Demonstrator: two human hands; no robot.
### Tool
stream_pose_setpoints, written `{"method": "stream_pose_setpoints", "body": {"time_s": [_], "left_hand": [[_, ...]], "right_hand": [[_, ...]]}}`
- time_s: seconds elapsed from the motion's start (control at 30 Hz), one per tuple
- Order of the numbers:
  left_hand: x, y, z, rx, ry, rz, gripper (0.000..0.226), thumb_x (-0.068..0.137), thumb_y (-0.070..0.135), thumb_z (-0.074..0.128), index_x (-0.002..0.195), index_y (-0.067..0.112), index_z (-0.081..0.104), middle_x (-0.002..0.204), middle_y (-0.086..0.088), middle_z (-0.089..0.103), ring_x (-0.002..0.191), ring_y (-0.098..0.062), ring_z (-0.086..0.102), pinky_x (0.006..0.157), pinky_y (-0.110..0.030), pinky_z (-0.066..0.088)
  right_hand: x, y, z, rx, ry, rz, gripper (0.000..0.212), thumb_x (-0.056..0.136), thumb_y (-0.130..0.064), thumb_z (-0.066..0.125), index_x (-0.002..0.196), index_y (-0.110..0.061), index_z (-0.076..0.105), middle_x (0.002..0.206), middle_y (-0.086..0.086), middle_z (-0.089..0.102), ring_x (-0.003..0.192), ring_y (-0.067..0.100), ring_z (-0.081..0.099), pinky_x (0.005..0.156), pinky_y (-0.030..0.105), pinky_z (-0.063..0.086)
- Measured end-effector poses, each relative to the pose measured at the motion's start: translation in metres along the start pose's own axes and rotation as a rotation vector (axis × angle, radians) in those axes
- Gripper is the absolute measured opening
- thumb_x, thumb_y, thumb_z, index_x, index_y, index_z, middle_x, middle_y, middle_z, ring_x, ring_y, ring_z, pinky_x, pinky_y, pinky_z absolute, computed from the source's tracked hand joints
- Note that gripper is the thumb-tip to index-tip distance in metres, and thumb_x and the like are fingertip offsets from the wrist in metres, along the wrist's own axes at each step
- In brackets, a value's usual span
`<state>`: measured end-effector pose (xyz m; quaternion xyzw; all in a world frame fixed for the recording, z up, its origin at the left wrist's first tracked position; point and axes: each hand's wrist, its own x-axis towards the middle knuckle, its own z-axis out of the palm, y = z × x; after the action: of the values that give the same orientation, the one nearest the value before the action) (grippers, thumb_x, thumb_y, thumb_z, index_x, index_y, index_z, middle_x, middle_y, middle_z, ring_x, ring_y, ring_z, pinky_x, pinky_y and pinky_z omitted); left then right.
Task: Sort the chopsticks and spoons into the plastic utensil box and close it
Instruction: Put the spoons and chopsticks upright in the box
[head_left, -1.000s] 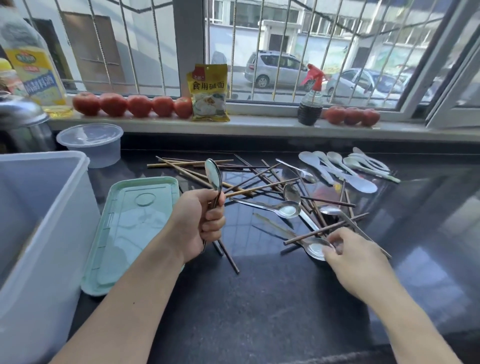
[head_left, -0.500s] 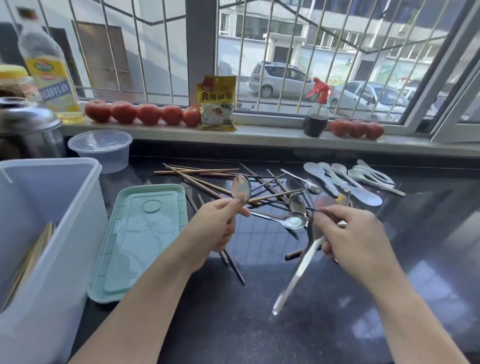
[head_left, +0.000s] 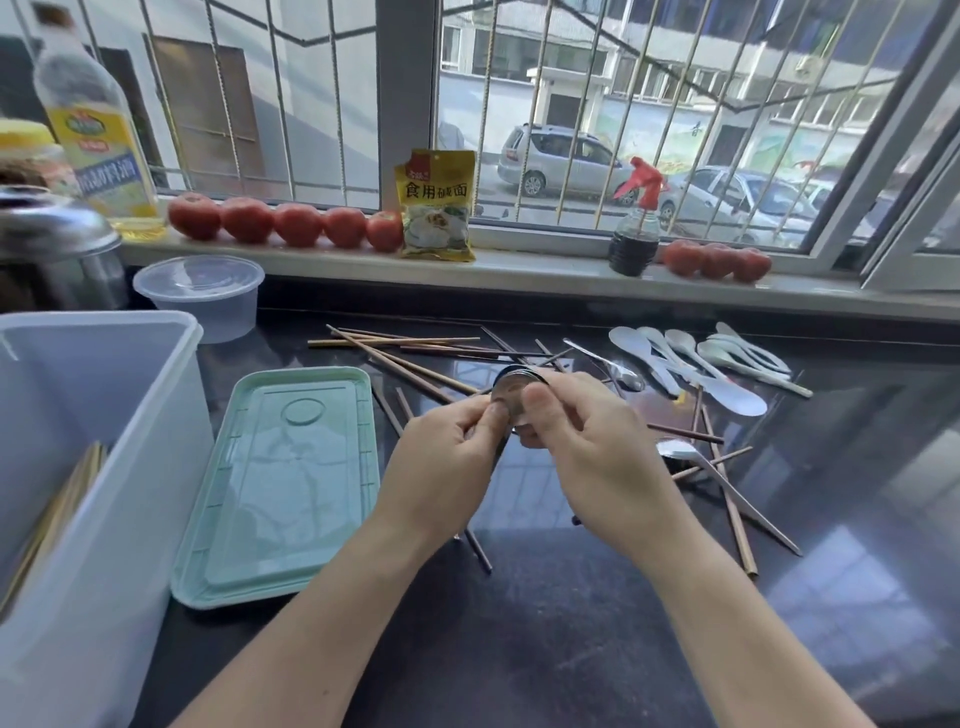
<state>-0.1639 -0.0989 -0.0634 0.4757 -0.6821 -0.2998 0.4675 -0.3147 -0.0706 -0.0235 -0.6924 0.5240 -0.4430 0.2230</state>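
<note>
Above the counter's middle, left hand (head_left: 441, 457) and right hand (head_left: 587, 441) both pinch stacked metal spoons (head_left: 511, 392), likely nesting them for boxing.

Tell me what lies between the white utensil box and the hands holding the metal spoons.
In the head view, the green lid lies flat on the dark counter between the utensil box and the left hand.

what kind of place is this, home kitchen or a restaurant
Most likely a home kitchen: a dark stone counter under a barred window, with a cooking oil bottle and tomatoes on the sill, and chopsticks and white spoons spread out for sorting.
</note>
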Motion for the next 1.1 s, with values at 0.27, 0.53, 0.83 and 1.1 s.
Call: {"method": "stream_pose_setpoints", "body": {"time_s": [0.27, 0.53, 0.83, 1.1], "left_hand": [[-0.002, 0.01, 0.005, -0.107, -0.054, 0.0, 0.045, 0.105, 0.034, 0.053, 0.063, 0.04, 0.067, 0.079, -0.007, 0.06, 0.08, -0.014, 0.059, 0.072, -0.03, 0.046], [-0.002, 0.019, -0.008, -0.818, -0.506, -0.324, 0.029, 0.11, 0.015, 0.038, 0.133, 0.008, 0.054, 0.1, -0.026, 0.064, 0.072, -0.038, 0.066, 0.076, -0.047, 0.057], [-0.005, 0.018, 0.0, -1.091, -0.585, -0.53, 0.037, 0.105, 0.044, 0.039, 0.123, 0.019, 0.059, 0.073, -0.01, 0.05, 0.051, -0.022, 0.05, 0.053, -0.031, 0.046], [-0.003, 0.009, 0.012, -0.999, -0.375, -0.475, 0.031, 0.107, 0.041, 0.04, 0.127, 0.03, 0.06, 0.066, -0.004, 0.045, 0.04, -0.013, 0.039, 0.042, -0.024, 0.038]], "right_hand": [[0.002, 0.001, 0.014, -0.131, 0.334, -0.087, 0.021, 0.096, -0.029, 0.062, 0.076, -0.022, 0.067, 0.069, -0.006, 0.067, 0.069, 0.017, 0.067, 0.067, 0.042, 0.055], [0.026, -0.012, -0.009, -0.067, -0.167, 0.218, 0.029, 0.093, -0.023, 0.063, 0.072, -0.005, 0.071, 0.055, 0.003, 0.056, 0.05, 0.014, 0.049, 0.051, 0.026, 0.041], [0.03, -0.008, -0.01, 0.103, -0.324, 0.389, 0.016, 0.089, -0.009, 0.067, 0.081, 0.003, 0.073, 0.058, -0.005, 0.061, 0.056, 0.009, 0.056, 0.062, 0.017, 0.05], [0.031, 0.002, 0.006, -0.375, -0.392, 0.134, 0.038, 0.105, -0.025, 0.043, 0.07, -0.018, 0.054, 0.087, 0.001, 0.058, 0.083, 0.014, 0.058, 0.078, 0.031, 0.047]]}}
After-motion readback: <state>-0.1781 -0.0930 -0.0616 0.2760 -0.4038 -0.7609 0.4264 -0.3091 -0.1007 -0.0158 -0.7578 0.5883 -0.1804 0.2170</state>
